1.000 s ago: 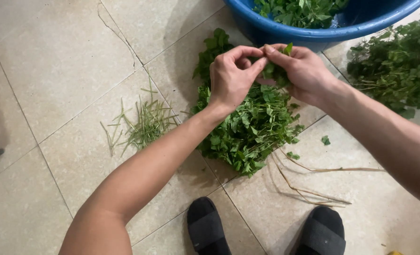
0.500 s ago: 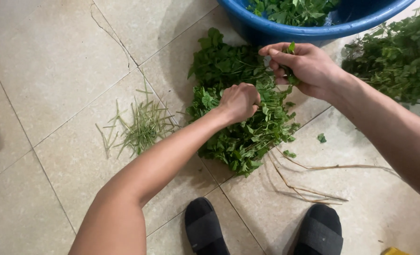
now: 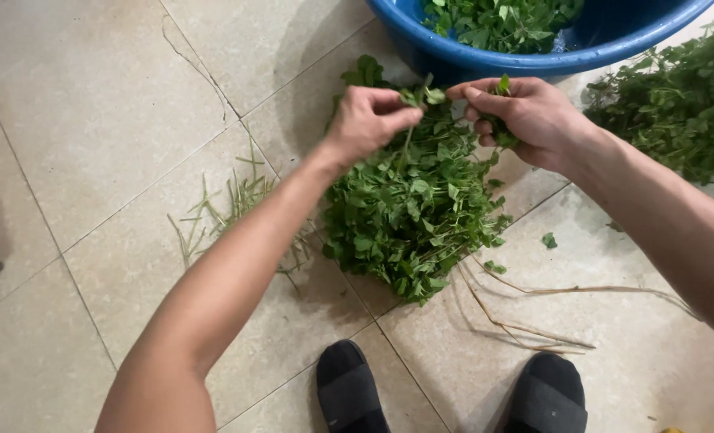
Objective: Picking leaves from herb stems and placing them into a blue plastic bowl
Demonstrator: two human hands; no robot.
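Head view: the left hand (image 3: 367, 120) pinches a sprig (image 3: 411, 120) by its top, the stem hanging down into the herb pile (image 3: 409, 216) on the tiled floor (image 3: 92, 120). The right hand (image 3: 525, 112), just to its right, is closed round a small bunch of leaves (image 3: 501, 84). Far, right behind both hands, sits a blue basin (image 3: 614, 44) with greens in it. More greens (image 3: 678, 104) lie at right, bare stems (image 3: 229, 200) at left, black slippers (image 3: 349, 393) near.

Picking leafy sprigs over a tiled floor
Left hand (image 3: 367, 120) pinching a sprig (image 3: 411, 120); right hand (image 3: 525, 116) clutching leaves above green pile (image 3: 409, 216), beside blue basin (image 3: 606, 44).
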